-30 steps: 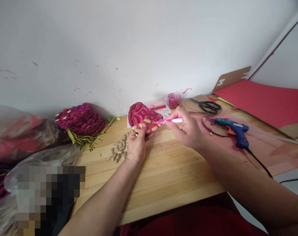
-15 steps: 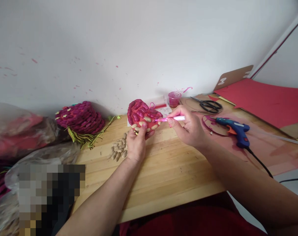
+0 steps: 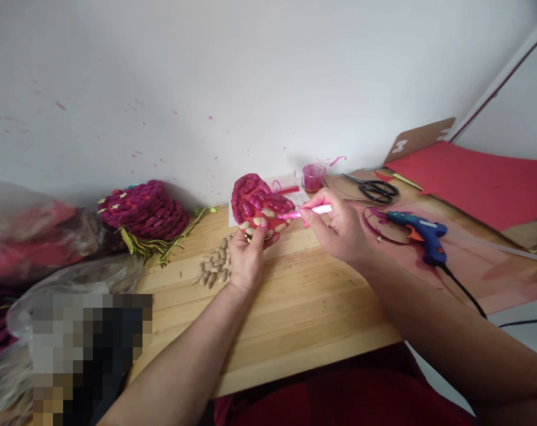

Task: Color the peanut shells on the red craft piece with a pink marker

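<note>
A red piece covered with peanuts is gripped at its lower edge by my left hand, thumb on top. Most of its peanuts are painted magenta; several near the thumb are bare tan. My right hand pinches a white brush, whose magenta tip touches the right part of the piece. Loose peanuts lie on the table left of my left hand. Behind the brush stands a small clear cup of magenta paint.
On the wooden table, a stack of magenta peanut pieces stands left. Right are black scissors, a blue glue gun with its cord, and red sheets. Plastic bags fill the left side.
The magenta has spread over a peanut near the right edge of the piece. The piece has turned slightly in my left hand, and the brush tip has shifted only a little.
</note>
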Available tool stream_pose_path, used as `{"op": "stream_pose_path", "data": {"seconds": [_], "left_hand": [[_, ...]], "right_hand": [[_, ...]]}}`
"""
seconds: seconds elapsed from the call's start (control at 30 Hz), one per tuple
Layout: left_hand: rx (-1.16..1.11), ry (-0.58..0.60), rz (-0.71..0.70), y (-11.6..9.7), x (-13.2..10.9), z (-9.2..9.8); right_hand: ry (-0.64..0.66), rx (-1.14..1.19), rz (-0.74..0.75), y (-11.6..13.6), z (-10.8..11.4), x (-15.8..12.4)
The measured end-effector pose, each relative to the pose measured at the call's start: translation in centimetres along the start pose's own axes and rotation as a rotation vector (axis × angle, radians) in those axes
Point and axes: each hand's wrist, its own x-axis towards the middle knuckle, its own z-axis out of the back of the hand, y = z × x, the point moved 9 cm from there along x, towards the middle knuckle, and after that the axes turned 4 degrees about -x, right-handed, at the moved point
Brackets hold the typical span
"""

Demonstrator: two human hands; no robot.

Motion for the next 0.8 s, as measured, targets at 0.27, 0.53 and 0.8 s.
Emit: {"op": "stream_pose_path", "data": {"seconds": [0.27, 0.53, 0.8], "left_hand": [[-0.007, 0.005, -0.019, -0.4, 0.0, 0.0], [-0.055, -0.021, 0.034, -0.1, 0.1, 0.2], [-0.081, -0.050, 0.028, -0.3, 0.2, 0.4]], "right_hand": [[-0.023, 0.143, -0.030, -1.8, 0.5, 0.2], [-0.030, 0.147, -0.034, -1.8, 0.5, 0.4], [-0.020, 0.104, -0.035, -1.6, 0.5, 0.3]]}}
